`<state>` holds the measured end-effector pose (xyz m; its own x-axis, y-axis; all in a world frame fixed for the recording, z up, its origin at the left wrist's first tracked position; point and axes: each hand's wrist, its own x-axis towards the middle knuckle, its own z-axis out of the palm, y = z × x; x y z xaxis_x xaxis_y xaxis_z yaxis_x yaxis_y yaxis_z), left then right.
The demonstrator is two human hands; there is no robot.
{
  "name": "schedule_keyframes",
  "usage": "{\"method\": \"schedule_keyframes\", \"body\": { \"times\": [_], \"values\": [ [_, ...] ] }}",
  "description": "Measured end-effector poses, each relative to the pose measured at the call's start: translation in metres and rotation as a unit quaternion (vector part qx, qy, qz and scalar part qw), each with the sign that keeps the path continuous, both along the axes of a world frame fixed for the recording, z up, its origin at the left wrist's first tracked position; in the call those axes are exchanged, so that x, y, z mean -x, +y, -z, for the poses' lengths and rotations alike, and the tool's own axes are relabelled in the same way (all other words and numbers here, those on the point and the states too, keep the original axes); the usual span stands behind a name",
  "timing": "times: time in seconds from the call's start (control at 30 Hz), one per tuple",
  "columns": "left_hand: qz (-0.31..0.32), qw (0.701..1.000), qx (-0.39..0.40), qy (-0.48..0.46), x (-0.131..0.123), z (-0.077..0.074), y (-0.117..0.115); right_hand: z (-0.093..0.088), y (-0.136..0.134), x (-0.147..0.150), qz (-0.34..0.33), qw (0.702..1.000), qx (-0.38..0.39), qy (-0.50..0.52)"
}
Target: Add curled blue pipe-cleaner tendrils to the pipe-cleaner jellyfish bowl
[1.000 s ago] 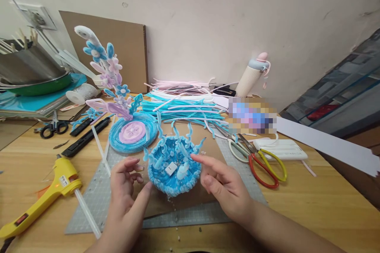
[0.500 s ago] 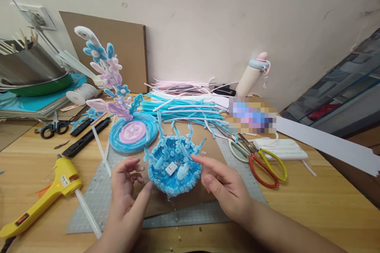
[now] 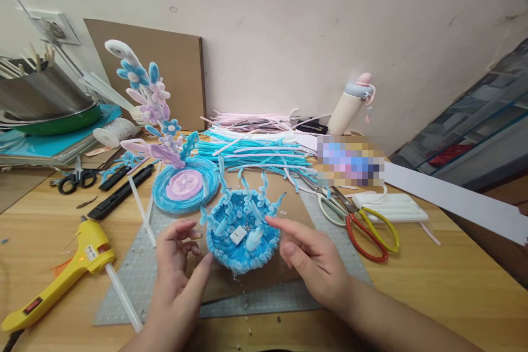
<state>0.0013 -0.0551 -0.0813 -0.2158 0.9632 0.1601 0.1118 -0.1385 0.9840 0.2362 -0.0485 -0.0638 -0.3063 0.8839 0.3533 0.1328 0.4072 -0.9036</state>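
Observation:
A blue fuzzy bowl (image 3: 243,264) with curly blue strands rising from it sits on a brown cardboard sheet (image 3: 299,214). Inside the bowl lies a small white block (image 3: 238,235). At its left side my left hand (image 3: 181,267) is open, thumb and fingers apart, the thumb tip close to the rim. My right hand (image 3: 315,258) is open on the other side, its index finger stretched to a curly strand near the rim. Behind and left, a flat blue coil (image 3: 160,192) with a pink centre carries a stem of pipe-cleaner flowers (image 3: 154,99).
A yellow glue gun (image 3: 61,280) lies at the left with black scissors (image 3: 77,179) and a black cutter (image 3: 121,191) beyond. Blue and pink pipe cleaners (image 3: 256,151) fill the back. Red-and-yellow-handled scissors (image 3: 367,236), a white device (image 3: 391,208) and a bottle (image 3: 348,104) are at right.

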Motion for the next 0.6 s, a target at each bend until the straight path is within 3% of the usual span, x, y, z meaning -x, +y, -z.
{"method": "schedule_keyframes", "body": {
  "times": [0.6],
  "values": [
    [0.024,1.0,-0.006,0.017,-0.0007,0.0002,-0.0015,0.0019,-0.0005,-0.0007,-0.002,1.0,-0.001,0.005]
  ]
}}
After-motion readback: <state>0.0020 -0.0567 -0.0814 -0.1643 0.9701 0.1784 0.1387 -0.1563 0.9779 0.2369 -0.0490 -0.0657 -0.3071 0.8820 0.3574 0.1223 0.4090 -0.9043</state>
